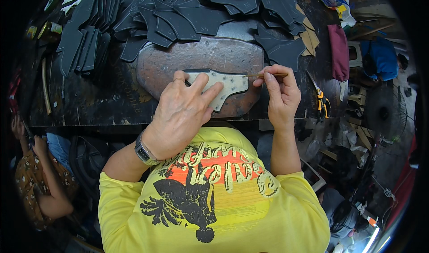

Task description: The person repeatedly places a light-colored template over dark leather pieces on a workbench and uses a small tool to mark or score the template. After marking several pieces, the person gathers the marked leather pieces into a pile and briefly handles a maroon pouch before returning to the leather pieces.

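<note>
Dark table [94,112] carries everything; its near edge is just beyond the yellow shirt. Risk: the forearms work over that edge, so a bump there could shift the setup.

Big pile of dark cut pieces [187,16] overlaps the far rim of the slab. Pieces are fanned loosely, so one could slide down into the work if the pile gets nudged.

Brown slab [156,65] is the work surface. Its face looks worn and uneven; judgement: anything thin on it could rock or take a wobbly line.

Left stack of dark pieces [73,47] leans in layers, clear of both hands. Low risk.

Left hand [178,112]: fingers spread, tips down on the pale template. Right hand [281,96]: thumb and fingers pinched narrow on the thin tool.

Pale template [228,85], spotted, lies near the middle of the slab over a dark piece [199,70], which shows as a rim at the far edge. Main risk: slip between the two. Cause would be uneven fingertip pressure, mostly at the left end, while the tool pushes sideways at the right corner.

Scissors [321,106], orange-handled, lie right of the right hand. An elbow swing could catch them.

Thin brown tool [275,75] meets the template's right end. Tip too small to judge; a loose pinch could let it skid.
</note>
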Available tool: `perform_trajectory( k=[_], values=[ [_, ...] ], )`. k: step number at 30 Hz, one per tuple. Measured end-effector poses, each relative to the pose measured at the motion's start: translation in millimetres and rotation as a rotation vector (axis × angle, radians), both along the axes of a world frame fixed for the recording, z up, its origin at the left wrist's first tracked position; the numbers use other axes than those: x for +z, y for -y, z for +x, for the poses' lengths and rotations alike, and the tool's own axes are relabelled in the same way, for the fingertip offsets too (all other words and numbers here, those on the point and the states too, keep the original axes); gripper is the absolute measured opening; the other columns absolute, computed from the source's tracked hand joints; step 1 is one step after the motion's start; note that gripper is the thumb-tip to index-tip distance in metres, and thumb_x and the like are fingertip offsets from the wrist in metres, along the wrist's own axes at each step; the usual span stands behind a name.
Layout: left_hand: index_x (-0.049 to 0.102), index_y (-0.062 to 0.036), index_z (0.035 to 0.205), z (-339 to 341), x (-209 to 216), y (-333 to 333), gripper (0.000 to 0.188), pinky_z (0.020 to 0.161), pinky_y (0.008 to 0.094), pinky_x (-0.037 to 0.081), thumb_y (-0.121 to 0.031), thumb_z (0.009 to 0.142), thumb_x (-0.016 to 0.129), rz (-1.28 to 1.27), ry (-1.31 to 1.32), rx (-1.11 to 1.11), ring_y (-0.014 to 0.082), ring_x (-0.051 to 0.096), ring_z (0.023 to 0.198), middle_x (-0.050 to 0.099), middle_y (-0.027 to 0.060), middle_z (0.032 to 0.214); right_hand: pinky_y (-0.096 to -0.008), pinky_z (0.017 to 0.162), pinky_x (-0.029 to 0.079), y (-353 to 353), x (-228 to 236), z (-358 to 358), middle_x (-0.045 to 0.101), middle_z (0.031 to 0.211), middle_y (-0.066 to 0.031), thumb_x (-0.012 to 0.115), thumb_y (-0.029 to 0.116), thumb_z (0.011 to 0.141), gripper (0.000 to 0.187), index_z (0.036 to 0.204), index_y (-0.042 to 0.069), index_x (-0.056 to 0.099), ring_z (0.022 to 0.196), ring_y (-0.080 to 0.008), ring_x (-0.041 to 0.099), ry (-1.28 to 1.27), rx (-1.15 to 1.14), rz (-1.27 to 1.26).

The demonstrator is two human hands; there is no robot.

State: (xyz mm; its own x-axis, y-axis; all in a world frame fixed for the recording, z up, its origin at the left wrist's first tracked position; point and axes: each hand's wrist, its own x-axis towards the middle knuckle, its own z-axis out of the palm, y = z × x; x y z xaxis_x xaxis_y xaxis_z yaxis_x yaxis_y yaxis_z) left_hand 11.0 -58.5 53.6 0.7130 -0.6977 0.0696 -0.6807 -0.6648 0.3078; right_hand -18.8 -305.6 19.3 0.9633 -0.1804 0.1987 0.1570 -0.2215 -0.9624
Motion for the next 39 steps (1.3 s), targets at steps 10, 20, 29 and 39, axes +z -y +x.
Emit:
perform_trajectory(
  k=[10, 20, 29, 39],
  values=[
    [0.063, -0.0149, 0.133, 0, -1, -1, 0.051, 0.084, 0.037, 0.052, -0.019, 0.084, 0.078, -0.022, -0.001, 0.003, 0.0319, 0.052, 0.104, 0.054, 0.0054, 0.115, -0.0288, 0.081, 0.056, -3, -2, 4, 0.071, 0.101, -0.008, 0.06, -0.001, 0.103, 0.012, 0.114, -0.001, 0.065, 0.087, -0.0146, 0.069, -0.056, 0.106, -0.403],
    [0.064, -0.0143, 0.129, 3, 1, 1, 0.048, 0.084, 0.0366, 0.053, -0.019, 0.083, 0.078, -0.056, -0.018, 0.004, 0.0331, 0.053, 0.104, 0.056, 0.0061, 0.112, -0.0266, 0.086, 0.055, -5, -17, -2, 0.074, 0.105, -0.0083, 0.054, 0.006, 0.109, 0.012, 0.114, 0.0, 0.063, 0.09, -0.0118, 0.067, -0.069, -0.029, 0.11],
    [0.065, -0.015, 0.131, 4, 0, -1, 0.05, 0.083, 0.0361, 0.054, -0.019, 0.083, 0.078, -0.054, -0.021, 0.002, 0.0329, 0.053, 0.104, 0.056, 0.0053, 0.113, -0.0257, 0.082, 0.052, -6, -21, -11, 0.07, 0.103, -0.0067, 0.057, 0.003, 0.106, 0.011, 0.114, 0.0, 0.064, 0.087, -0.0119, 0.064, -0.072, -0.012, -0.067],
    [0.066, -0.0152, 0.13, 3, 0, -2, 0.05, 0.084, 0.0367, 0.055, -0.019, 0.083, 0.079, -0.044, -0.017, 0.002, 0.0334, 0.052, 0.106, 0.056, 0.0058, 0.114, -0.0251, 0.08, 0.052, -6, -20, -18, 0.071, 0.101, -0.006, 0.058, 0.0, 0.105, 0.013, 0.114, -0.002, 0.067, 0.086, -0.0115, 0.064, -0.034, 0.006, -0.146]
  ],
)
